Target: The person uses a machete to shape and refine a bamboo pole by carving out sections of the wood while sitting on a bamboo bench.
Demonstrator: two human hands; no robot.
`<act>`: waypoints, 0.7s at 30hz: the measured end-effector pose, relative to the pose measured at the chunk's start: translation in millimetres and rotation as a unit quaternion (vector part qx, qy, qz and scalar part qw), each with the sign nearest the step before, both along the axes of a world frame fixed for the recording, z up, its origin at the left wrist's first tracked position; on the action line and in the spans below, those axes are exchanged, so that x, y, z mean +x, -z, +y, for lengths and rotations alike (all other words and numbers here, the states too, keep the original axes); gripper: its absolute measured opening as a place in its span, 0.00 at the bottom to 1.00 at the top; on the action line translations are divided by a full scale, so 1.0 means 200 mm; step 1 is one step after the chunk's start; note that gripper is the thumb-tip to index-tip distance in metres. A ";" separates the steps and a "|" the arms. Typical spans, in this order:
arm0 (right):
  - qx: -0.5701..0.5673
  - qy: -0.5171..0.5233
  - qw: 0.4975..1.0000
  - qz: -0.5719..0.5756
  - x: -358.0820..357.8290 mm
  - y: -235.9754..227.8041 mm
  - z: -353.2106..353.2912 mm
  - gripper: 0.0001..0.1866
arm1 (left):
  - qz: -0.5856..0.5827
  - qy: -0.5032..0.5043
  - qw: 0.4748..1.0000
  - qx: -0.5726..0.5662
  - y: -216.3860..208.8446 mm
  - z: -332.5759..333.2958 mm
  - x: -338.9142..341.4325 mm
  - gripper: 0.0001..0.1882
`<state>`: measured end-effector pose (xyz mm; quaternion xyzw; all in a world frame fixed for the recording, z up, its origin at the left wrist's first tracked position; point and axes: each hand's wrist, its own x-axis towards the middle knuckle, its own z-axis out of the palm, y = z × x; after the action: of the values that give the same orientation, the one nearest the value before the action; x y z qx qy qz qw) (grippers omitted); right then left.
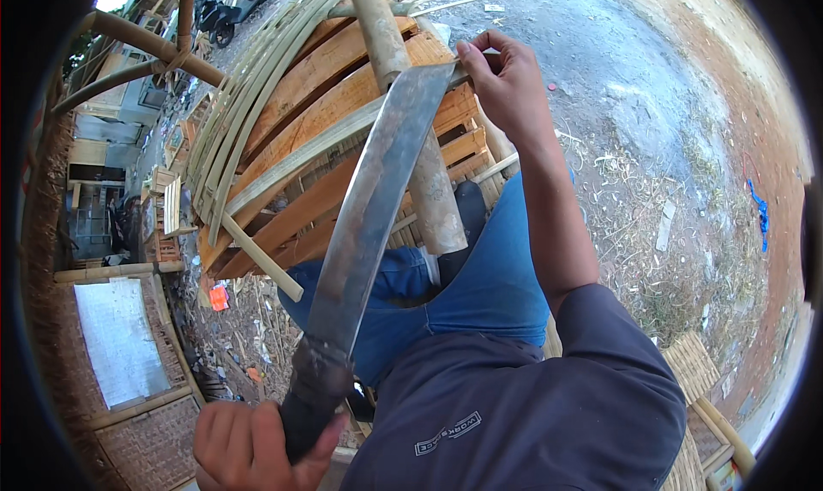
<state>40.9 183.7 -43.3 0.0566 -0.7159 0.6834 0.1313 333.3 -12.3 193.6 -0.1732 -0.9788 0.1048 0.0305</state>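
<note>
My left hand [257, 444] grips the dark handle of a machete [369, 208] at the lower left. Its long, worn steel blade slants up and to the right, in front of my jeans and a round bamboo pole [437, 204]. At the top, my right hand [506, 75] is closed in a pinch beside the blade's tip. A pale bamboo strip [317, 146] passes behind the blade and appears to end in those fingers. The blade hides part of this strip and of the pole.
Several thin bamboo strips [257, 88] lie in a bundle over orange-brown wooden boards [300, 79]. A short bamboo stick [261, 255] juts toward my knee. Shavings litter the ground [634, 174]. Woven bamboo panels [146, 439] stand at lower left, a motorcycle [219, 15] at the back.
</note>
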 end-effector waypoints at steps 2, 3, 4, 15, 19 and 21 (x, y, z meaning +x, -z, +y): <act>-0.002 0.012 1.000 0.012 0.01 -0.01 0.00 0.14 | 0.006 0.000 1.000 0.003 0.00 -0.01 0.00 0.27; 0.000 -0.001 1.000 -0.001 0.02 -0.03 0.00 0.14 | 0.012 -0.002 1.000 0.004 -0.01 -0.01 0.00 0.27; 0.002 -0.013 1.000 -0.014 0.03 -0.03 0.01 0.14 | 0.012 0.000 1.000 0.006 -0.01 -0.02 0.01 0.27; -0.074 -0.025 0.997 0.013 0.04 0.00 0.01 0.18 | 0.163 -0.146 0.972 0.080 0.07 -0.22 0.14 0.34; -0.034 0.127 0.990 0.047 0.16 -0.02 0.06 0.19 | 0.276 -0.122 0.944 0.134 0.19 -0.32 0.12 0.33; -0.078 0.155 0.980 0.098 0.31 -0.04 0.09 0.18 | 0.345 -0.146 0.897 0.234 0.36 -0.32 0.07 0.35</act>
<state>103.6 201.4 -34.4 0.0013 -0.6444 0.6992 0.3096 346.9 -75.3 121.1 0.0309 -0.9175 -0.0708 0.3901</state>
